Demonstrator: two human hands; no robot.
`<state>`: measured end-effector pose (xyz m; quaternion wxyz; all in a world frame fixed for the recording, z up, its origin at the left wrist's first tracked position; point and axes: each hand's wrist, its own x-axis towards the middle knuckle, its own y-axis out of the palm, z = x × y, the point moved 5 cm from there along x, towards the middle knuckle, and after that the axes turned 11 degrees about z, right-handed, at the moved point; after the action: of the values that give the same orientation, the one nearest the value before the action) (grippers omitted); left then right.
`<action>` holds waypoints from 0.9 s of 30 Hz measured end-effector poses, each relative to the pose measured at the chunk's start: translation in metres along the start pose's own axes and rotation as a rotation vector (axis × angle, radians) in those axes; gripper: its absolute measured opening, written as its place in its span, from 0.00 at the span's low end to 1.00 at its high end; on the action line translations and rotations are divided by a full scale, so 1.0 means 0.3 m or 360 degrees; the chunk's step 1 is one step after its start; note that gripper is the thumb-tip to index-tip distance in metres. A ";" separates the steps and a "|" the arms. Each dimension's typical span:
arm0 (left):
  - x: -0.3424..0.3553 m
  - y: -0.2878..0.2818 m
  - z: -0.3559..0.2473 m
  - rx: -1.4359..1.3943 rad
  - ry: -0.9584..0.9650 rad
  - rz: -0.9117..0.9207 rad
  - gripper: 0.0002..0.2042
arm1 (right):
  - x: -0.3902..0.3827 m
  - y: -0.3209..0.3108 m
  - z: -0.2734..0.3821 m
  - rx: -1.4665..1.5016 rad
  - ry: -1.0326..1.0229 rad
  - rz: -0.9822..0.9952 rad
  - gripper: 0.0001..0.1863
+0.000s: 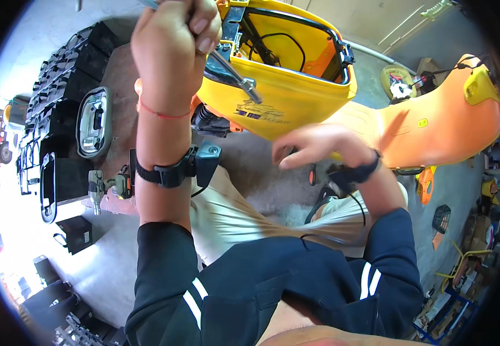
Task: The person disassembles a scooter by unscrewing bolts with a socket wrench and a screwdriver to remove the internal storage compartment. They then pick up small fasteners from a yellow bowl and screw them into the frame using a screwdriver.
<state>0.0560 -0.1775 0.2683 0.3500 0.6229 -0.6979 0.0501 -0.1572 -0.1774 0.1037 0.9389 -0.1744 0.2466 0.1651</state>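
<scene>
Silver metal socket rod: gripped in left hand, slants down-right, socket end in front of yellow plastic shell; contact with shell cannot be told.
Left fingers: clamped around silver metal socket rod.
Right hand: blurred, just below lower edge of yellow plastic shell; touching or not, cannot tell.
Right fingers: loosely curled, thumb and fingertips apart, nothing seen between.
Yellow plastic shell opening: black trim around rim, dark cables inside.
Orange plastic shell: right of yellow shell, beyond right hand.
Reddish-brown flat surface: left of left forearm; grey oval frame at its left edge, grey-and-green power tool near its lower-left corner.
</scene>
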 end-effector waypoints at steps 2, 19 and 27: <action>-0.010 -0.001 -0.010 0.0121 -0.0036 -0.0073 0.17 | -0.231 -0.103 0.292 -0.0245 -0.0434 -0.0570 0.16; 0.185 0.474 0.044 0.1420 -0.0056 0.0087 0.27 | -0.373 -0.290 0.273 0.0198 -0.1335 -0.1752 0.08; 0.147 0.022 0.163 0.1514 -0.0132 -0.0114 0.11 | -0.580 -0.417 0.057 0.0678 -0.1412 -0.2032 0.17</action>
<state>0.0302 -0.2374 0.2584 -0.0006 0.7391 -0.5889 0.3270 -0.2440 -0.3200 0.2391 0.8755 -0.0170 -0.2702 -0.4001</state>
